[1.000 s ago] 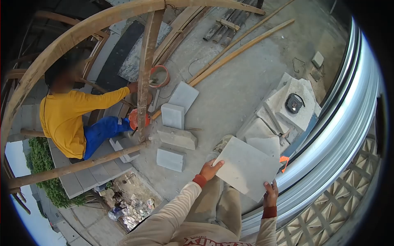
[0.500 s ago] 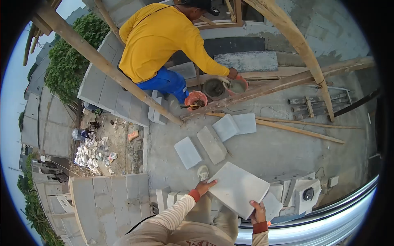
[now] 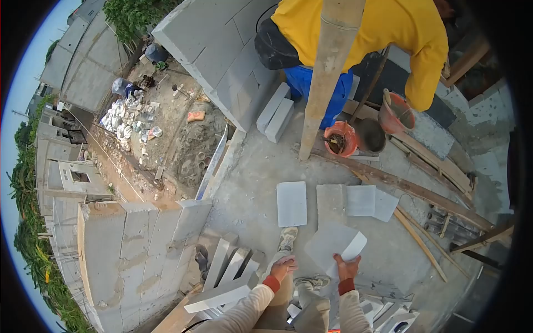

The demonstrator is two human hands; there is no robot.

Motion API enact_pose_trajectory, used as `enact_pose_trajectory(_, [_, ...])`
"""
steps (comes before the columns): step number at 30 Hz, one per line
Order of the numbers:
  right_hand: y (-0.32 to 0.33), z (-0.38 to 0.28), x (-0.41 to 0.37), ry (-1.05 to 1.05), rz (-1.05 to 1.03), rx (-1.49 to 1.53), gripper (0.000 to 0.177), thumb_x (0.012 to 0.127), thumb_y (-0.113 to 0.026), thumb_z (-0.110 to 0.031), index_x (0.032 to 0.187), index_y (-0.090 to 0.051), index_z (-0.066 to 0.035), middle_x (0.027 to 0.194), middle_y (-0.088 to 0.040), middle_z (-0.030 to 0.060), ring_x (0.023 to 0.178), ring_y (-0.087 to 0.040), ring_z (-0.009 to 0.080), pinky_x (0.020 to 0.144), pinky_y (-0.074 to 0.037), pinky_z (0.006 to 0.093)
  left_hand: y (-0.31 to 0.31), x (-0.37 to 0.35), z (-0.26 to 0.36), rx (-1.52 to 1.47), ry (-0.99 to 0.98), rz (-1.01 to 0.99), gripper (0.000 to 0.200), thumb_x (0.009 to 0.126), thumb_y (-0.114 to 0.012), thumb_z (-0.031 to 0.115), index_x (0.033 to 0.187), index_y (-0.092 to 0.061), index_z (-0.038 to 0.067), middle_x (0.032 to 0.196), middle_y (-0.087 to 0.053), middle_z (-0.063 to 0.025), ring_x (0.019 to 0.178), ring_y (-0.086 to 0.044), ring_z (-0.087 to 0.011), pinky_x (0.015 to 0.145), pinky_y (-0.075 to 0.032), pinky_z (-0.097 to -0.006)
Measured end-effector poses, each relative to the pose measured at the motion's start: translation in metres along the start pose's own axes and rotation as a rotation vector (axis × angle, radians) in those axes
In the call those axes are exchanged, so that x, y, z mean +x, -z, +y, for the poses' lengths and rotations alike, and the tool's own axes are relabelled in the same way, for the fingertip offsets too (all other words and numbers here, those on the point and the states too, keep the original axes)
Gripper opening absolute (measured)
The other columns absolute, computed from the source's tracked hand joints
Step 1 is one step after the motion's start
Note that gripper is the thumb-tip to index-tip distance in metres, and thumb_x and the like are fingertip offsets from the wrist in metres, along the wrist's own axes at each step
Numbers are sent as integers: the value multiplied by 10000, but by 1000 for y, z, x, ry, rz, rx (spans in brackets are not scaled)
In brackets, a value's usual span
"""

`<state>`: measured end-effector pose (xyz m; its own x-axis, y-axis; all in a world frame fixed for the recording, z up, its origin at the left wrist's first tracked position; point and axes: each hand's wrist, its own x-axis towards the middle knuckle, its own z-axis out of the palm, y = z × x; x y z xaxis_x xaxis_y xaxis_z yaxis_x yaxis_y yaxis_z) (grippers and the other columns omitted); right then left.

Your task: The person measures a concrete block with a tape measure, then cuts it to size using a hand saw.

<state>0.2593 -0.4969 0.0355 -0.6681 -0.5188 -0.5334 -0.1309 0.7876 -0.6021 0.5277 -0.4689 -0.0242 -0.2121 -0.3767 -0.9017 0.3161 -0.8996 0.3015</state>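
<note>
Long cream sleeves (image 3: 240, 312) ending in snug rust-red cuffs (image 3: 346, 286); dusty khaki trousers (image 3: 314, 308); pale, mottled shoes (image 3: 287, 238) with rounded toes.

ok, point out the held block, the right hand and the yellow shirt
Held block (image 3: 328, 243): head view, on its broad pale face.
Right hand (image 3: 347, 268): head view, on the back of the hand.
Yellow shirt (image 3: 390, 23): head view, on the torso part.

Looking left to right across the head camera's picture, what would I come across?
Whitish rubble heap, orange sack, the person's left hand, pale block held by the right hand, rightmost bucket.
</note>
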Motion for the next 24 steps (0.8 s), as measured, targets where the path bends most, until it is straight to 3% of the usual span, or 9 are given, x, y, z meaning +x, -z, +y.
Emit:
enact_pose_trajectory(5, [-169,-66,56,166,-130,-137,940,642,-946,-371,1345,-450,8,1173,-716,246,1083,-712,405,984,-537,440,0,-20,8,-548,125,-69,589,1077,-523,433,1536,-448,71,1510,-549,-168,1394,-546,-328,1185,-384,-454])
enact_pose_trajectory(8, [-271,-107,94,250,-201,-244,987,657,-935,-420,1381,-435,27,1217,-706,267,1115,-705,415,1005,-532,444,-13,-14,11,-568,213,-145,610,1078,-525,432,1557,-417,69,1543,-516,-173,1429,-510,-316,1198,-372,-449])
enact_pose_trajectory(11, [-364,-139,133,327,-215,-253,1009,675,-928,-442,1393,-417,49,1270,-678,306,1153,-690,435,1023,-529,445,-21,-8,-1,-564,193,-264,563,1086,-522,428,1534,-471,91,1505,-571,-136,1377,-564,-272,1189,-383,-428])
enact_pose_trajectory(13, [-418,-155,161,300,-260,-195,1076,676,-927,-426,1456,-378,72,1284,-675,273,1168,-679,398,1048,-508,411,-18,-5,-15,-535,235,-277,546,1094,-518,398,1540,-464,88,1512,-564,-135,1370,-568,-270,1179,-389,-433])
enact_pose_trajectory(15, [-456,-188,161,266,-215,-354,1103,686,-910,-470,1460,-354,84,1274,-674,284,1163,-679,413,1043,-514,415,-10,-1,-30,-514,253,-292,549,1100,-514,375,1550,-443,69,1521,-550,-149,1379,-561,-282,1184,-386,-443])
enact_pose_trajectory(19, [-530,-184,214,345,-158,-497,1149,696,-882,-545,1444,-325,127,1267,-671,286,1158,-682,419,1014,-535,422,5,13,-37,-664,192,-308,504,1110,-505,325,1549,-449,85,1515,-559,-121,1357,-578,-258,1161,-407,-428])
enact_pose_trajectory(24, [-551,-182,228,436,-154,-552,1276,747,-842,-586,1522,-169,173,1308,-641,318,1187,-665,428,1039,-518,410,0,11,-17,-471,246,-343,544,1093,-541,377,1550,-453,95,1494,-575,-111,1328,-594,-233,1156,-406,-415])
